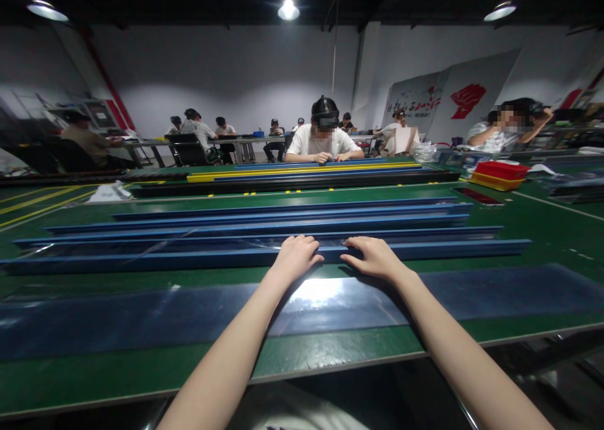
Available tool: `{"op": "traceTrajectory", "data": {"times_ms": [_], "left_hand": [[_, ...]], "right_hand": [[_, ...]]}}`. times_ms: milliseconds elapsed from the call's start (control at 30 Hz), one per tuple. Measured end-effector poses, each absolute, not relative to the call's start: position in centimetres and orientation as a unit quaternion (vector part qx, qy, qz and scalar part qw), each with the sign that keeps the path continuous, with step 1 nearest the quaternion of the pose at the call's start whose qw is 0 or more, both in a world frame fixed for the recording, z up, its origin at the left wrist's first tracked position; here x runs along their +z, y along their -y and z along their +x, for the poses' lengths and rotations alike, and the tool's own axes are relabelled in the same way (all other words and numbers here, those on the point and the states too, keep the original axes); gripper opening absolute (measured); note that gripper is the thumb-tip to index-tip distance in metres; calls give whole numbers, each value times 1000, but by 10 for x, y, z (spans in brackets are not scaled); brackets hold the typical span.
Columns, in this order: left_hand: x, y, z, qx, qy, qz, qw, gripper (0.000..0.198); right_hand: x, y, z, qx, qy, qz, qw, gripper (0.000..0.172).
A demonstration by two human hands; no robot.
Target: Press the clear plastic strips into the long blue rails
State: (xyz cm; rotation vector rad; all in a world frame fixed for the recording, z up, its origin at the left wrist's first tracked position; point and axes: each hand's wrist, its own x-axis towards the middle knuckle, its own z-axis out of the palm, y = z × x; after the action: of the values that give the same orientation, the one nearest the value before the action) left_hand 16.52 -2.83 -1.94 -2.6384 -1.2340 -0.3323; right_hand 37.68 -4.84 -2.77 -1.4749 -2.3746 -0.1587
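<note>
A long blue channel strip [245, 257] with raised edges lies across the table in front of me. My left hand [298, 257] grips its near edge, fingers curled over the top and thumb on the near side. A short way to the right, my right hand [372, 255] pinches the same edge in a like manner. Clear, shiny film shows inside the channel, left of my hands. Beneath my forearms, a wide transparent plastic sheet [198, 313] lies flat and reflects the lamp. More blue channel strips [283, 219] lie parallel just beyond.
The green table [330, 357] has its near edge close to my body. Farther back lie yellow strips [302, 170] and black strips [292, 183]. A co-worker [323, 134] sits opposite. Red and yellow bins [500, 175] stand at the right, near a dark red flat item [479, 196].
</note>
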Motion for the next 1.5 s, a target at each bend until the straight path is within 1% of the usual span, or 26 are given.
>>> {"op": "traceTrajectory", "data": {"times_ms": [267, 800, 1500], "left_hand": [[-19, 27, 165, -108, 423, -895, 91, 22], [-18, 28, 166, -106, 426, -893, 102, 23], [-15, 29, 167, -89, 440, -889, 93, 25]], "right_hand": [[-29, 48, 378, -54, 840, -513, 169, 35], [-28, 48, 377, -46, 833, -528, 157, 37], [-28, 46, 376, -38, 833, -525, 171, 37]]}}
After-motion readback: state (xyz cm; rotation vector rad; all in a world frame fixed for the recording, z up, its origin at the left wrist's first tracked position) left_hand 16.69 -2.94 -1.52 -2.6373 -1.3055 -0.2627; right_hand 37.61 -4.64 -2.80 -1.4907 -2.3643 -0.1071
